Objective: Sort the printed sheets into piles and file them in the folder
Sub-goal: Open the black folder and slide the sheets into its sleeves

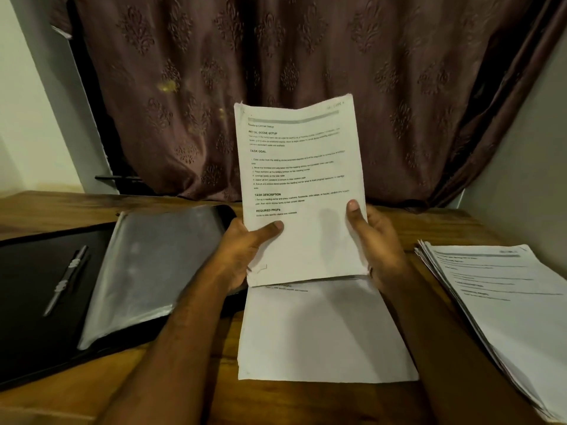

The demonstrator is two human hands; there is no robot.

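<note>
Head view: both hands hold a batch of sheets upright over the table, printed side toward the camera. The left hand grips the batch's lower left edge, thumb across the front and fingers curled behind; the right hand grips the lower right edge the same way, so both sets of fingers are clamped on the paper. Under the batch a flat pile lies on the table, and a second, fanned pile lies well to the right. The folder lies open on the left, a clear sleeve spread on it and a pen on its inner cover.

The step in hand looks like reading the top sheet's heading to pick its pile. To do it well, keep the batch square by tapping its lower edge, peel only the top sheet with one thumb while the other hand holds the rest, and lay it flush on the matching pile so the edges stay aligned for the sleeve.
</note>
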